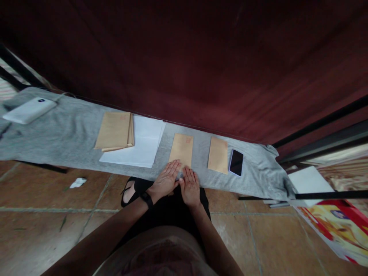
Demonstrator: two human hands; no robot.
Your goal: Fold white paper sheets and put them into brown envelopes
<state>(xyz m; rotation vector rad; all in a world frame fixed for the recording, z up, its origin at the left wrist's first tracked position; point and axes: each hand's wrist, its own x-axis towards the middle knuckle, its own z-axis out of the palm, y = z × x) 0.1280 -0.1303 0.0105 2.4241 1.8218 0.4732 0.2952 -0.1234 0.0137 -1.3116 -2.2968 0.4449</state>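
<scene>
A brown paper envelope (181, 147) with a small red mark lies flat on the grey cloth in front of me. My left hand (167, 179) rests on its near left end, fingers stretched out. My right hand (190, 186) lies flat at the near right end, fingertips on or just at the envelope's edge. To the right is a second envelope (217, 155). A stack of envelopes (114, 130) sits at the left, partly covering sheets of white paper (143, 143).
A phone (236, 163) lies beside the right envelope, and a white device with a cable (30, 110) is at the far left. The grey cloth (77, 132) covers a narrow table against a dark red surface. A colourful box (342, 226) stands low at the right.
</scene>
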